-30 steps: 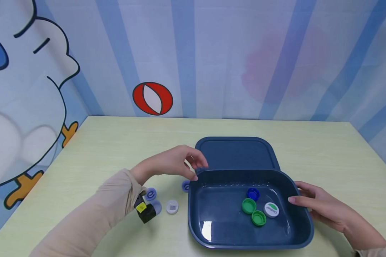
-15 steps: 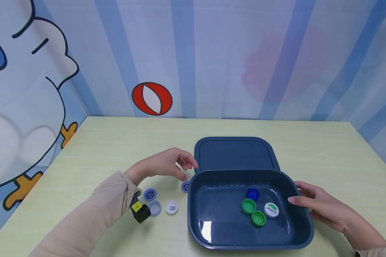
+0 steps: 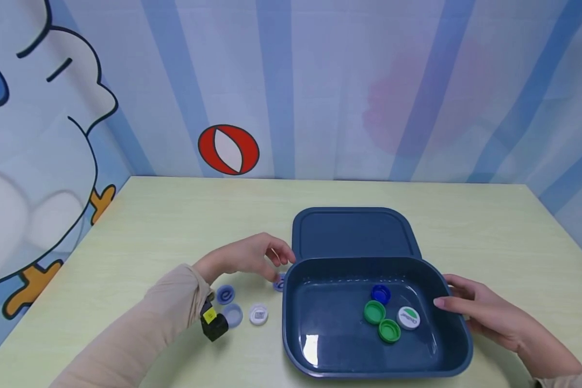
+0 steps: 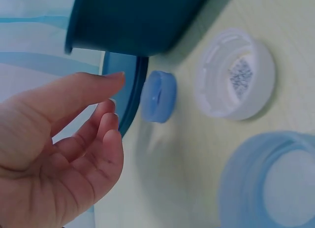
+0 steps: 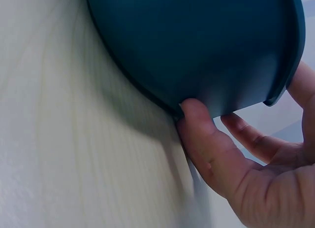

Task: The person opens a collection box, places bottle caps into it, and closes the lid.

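Key relation: a purple cap (image 3: 279, 282) lies flat on the tabletop (image 3: 199, 210), just beside the L wall of the blue tray (image 3: 310, 372), nr the tray's far-L corner & partly hidden by its rim in the head view. L hand (image 3: 252, 257) is directly over it, thumb tip just on the cap's far side, so L is nearer by a lot; R hand (image 3: 490, 315) is a full tray length away. Cap is round, i.e. no long axis to line up with; the tray's long axis runs L–R, parallel to the tabletop's near edge.

L hand: thumb & fingers loosely bent w/ a narrow gap btwn them, nothing held; wrist view shows it apart from the cap. R hand: holds the tray's R end, thumb at the rim, fingers on the outer wall; can't tell if a fingertip tucks under the base.

Also on the tabletop, toward its near edge & L of the tray: a white cap (image 3: 258, 314), a pale blue cap (image 3: 231, 315) & a second purple one (image 3: 225, 294). A flat blue lid (image 3: 354, 234) lies behind the tray, toward the far edge.
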